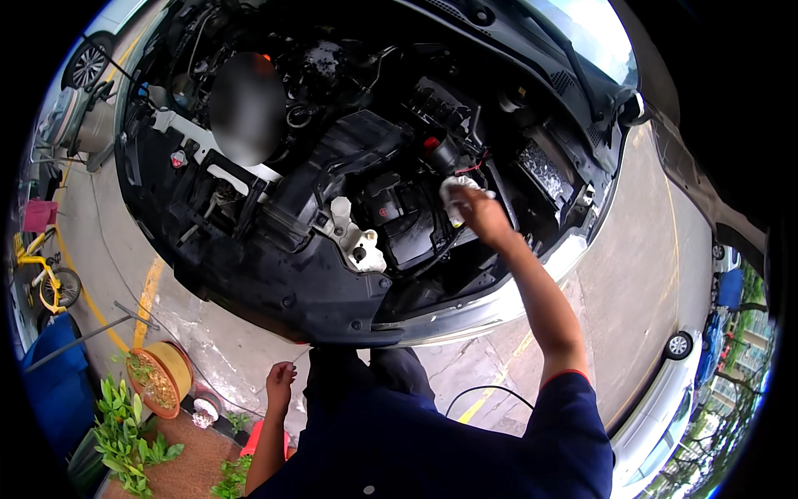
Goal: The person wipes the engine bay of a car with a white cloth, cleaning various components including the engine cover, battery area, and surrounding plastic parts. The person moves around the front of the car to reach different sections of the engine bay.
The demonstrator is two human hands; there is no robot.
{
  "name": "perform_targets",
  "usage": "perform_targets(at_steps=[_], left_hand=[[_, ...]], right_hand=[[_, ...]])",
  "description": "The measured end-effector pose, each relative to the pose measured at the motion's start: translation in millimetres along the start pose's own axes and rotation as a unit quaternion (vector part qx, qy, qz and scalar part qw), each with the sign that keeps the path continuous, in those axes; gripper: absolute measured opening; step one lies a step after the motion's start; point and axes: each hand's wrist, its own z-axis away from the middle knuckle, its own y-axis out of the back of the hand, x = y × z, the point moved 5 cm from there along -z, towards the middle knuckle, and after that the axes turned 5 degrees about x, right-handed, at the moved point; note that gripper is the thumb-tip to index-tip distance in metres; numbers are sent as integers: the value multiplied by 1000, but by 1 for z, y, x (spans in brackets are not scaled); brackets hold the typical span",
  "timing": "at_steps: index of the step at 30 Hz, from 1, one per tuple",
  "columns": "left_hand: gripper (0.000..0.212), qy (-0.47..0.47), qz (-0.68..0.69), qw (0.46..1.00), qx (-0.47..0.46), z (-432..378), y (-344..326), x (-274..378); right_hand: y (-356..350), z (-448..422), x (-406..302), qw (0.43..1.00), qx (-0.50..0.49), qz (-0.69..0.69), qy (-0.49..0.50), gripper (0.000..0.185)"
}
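A white cloth [460, 184] is held in my right hand [479, 212], over the engine bay beside the car battery [411, 240]. Close above the cloth are a red cap [431, 145] on a dark cylindrical part and a thin red wire [471, 167]. My left hand [282, 376] hangs low at my side, outside the front bumper, its fingers loosely curled with nothing visible in them. Left of the battery lie a white plastic bracket [368, 252] and a black air intake duct [349, 143]. A blurred oval hides part of the engine.
The car's front edge [461, 324] runs before my body. Behind my left side stand a potted plant [159, 377], green leafy plants [121, 430] and a red bucket [259, 440]. A yellow bicycle [47, 274] is at far left; a silver car [661, 418] is parked at right.
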Motion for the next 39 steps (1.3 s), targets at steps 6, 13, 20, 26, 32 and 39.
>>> perform_targets(at_steps=[6,13,20,26,32,39], left_hand=[[25,-59,-50,997,-15,5,-14,45],[20,-69,-39,997,-23,8,-22,52],[19,-78,-40,996,-22,10,-33,66],[23,-72,-58,995,-36,12,-26,53],[20,-82,-58,994,-45,7,-34,61],[21,-87,-37,994,-50,5,-33,68]], right_hand=[[-19,-9,25,984,76,150,54,28],[-24,2,11,992,124,22,24,25],[-32,2,-10,976,166,120,68,32],[-10,0,-6,991,-82,88,-57,31],[-64,20,-49,985,-110,-85,103,32],[5,35,-11,990,134,8,-51,35]])
